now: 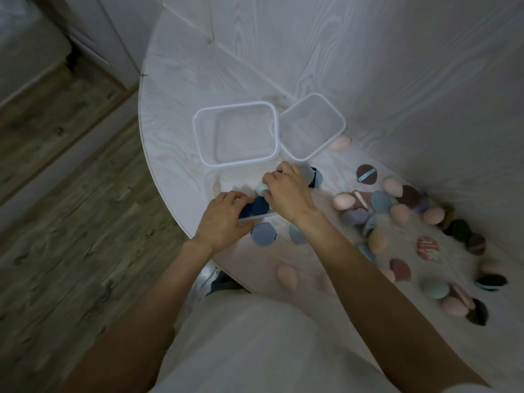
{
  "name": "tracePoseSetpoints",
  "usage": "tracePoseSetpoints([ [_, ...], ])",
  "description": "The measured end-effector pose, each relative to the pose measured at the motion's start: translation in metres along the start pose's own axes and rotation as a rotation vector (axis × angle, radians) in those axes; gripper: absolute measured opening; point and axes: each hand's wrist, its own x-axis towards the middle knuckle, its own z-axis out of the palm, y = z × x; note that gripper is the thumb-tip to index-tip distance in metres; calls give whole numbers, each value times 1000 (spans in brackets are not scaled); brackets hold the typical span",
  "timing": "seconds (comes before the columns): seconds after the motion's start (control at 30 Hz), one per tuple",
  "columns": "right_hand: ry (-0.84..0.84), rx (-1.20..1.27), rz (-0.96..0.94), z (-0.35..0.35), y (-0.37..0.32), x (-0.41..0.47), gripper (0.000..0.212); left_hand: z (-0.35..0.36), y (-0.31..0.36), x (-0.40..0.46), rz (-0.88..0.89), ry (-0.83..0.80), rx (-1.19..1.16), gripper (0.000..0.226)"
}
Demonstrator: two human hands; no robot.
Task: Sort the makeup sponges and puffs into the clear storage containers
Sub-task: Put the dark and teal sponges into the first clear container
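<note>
A small clear container [256, 218] sits near the table's front left edge, with dark blue puffs [259, 207] inside. My left hand [224, 215] grips its near side. My right hand [286, 190] reaches over it, fingers curled on a mint green sponge [261, 188]. Two empty clear containers stand behind: a large rectangular one [235, 133] and a square one [310, 126]. Grey-blue puffs [263, 234] lie just in front of the small container. Many pink sponges [343, 201] and dark puffs [366, 174] are scattered to the right.
The round white table [181, 89] ends at a curved edge on the left, with wooden floor [71, 171] below. A white wall [425, 80] stands close behind and to the right. A pink sponge [287, 275] lies near the front edge.
</note>
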Motion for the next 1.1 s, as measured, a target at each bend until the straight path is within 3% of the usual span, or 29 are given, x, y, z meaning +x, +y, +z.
tracePoseSetpoints([
  [0.13, 120, 78, 42, 2, 1, -4, 31, 1, 3, -2, -7, 23, -42, 66],
  [0.33, 120, 105, 55, -1, 3, -9, 47, -2, 7, -3, 26, 129, -127, 58],
  [0.77, 276, 173, 29, -3, 6, -18, 18, -5, 19, -10, 64, 257, -155, 41],
  [0.93, 429, 377, 244, -25, 20, -90, 24, -13, 55, -13, 328, 454, -239, 22],
  [1.0, 425, 394, 378, -22, 27, -138, 24, -4, 77, -11, 481, 380, -222, 22],
  [1.1, 365, 384, 629, -5, 34, -210, 18, 22, 109, -9, 592, 104, -155, 28],
])
